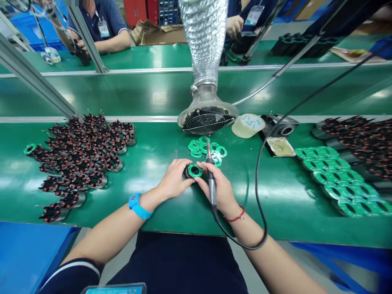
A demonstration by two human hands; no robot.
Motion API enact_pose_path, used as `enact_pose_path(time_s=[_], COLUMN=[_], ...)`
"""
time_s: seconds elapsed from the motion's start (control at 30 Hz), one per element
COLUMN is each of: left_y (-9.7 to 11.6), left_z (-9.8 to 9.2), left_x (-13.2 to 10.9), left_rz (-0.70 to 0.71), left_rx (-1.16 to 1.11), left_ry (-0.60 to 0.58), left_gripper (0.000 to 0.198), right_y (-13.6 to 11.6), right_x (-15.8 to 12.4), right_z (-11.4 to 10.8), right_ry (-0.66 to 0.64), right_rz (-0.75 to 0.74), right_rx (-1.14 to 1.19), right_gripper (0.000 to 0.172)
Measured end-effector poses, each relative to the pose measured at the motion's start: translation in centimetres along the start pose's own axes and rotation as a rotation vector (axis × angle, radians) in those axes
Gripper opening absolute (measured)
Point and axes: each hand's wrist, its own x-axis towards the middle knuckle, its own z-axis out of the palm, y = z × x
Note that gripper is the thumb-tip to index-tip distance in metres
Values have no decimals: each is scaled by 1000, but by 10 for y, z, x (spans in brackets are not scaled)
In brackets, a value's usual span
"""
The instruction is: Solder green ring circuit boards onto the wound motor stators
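Observation:
My left hand (173, 178) is closed around the side of a motor stator (187, 173) near the middle of the bench. A green ring-shaped circuit board (195, 171) sits on top of it. My right hand (221, 185) grips a soldering iron (211, 183), its tip pointing away from me, while the thumb and forefinger reach to the edge of the ring board. Just beyond the hands lies a loose pile of green ring boards (196, 148). The iron's tip is over this pile; whether it touches a board I cannot tell.
Many wound stators (88, 151) stand at left. Finished-looking rows with green boards (343, 179) and more stators (364, 143) are at right. A fume extractor (208, 118) hangs ahead, beside a round tub (248, 125) and an iron stand (280, 134). The iron's cable (259, 192) loops over my right forearm.

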Motion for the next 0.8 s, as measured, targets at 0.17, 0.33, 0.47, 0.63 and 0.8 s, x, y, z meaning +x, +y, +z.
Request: enact_pose_path(time_s=[0.17, 0.33, 0.47, 0.63, 0.8], left_y=[8, 3, -20, -43, -48], left_z=[-1, -25, -61, -92, -90], left_x=[-1, 6, 37, 115, 174], left_rz=[-22, -95, -329, -459, -541], left_rx=[169, 250, 167, 264, 418], left_ry=[-58, 13, 377, 585, 628], left_gripper=[64, 46, 39, 43, 40], right_y=[5, 58, 106, 115, 109], right_x=[17, 57, 79, 80, 76], right_z=[-19, -58, -78, -80, -79], right_ry=[158, 179, 163, 195, 129], right_rz=[10, 56, 180, 137, 149], right_rx=[-24, -245, -224, -155, -80], right_gripper=[41, 40, 40, 43, 49])
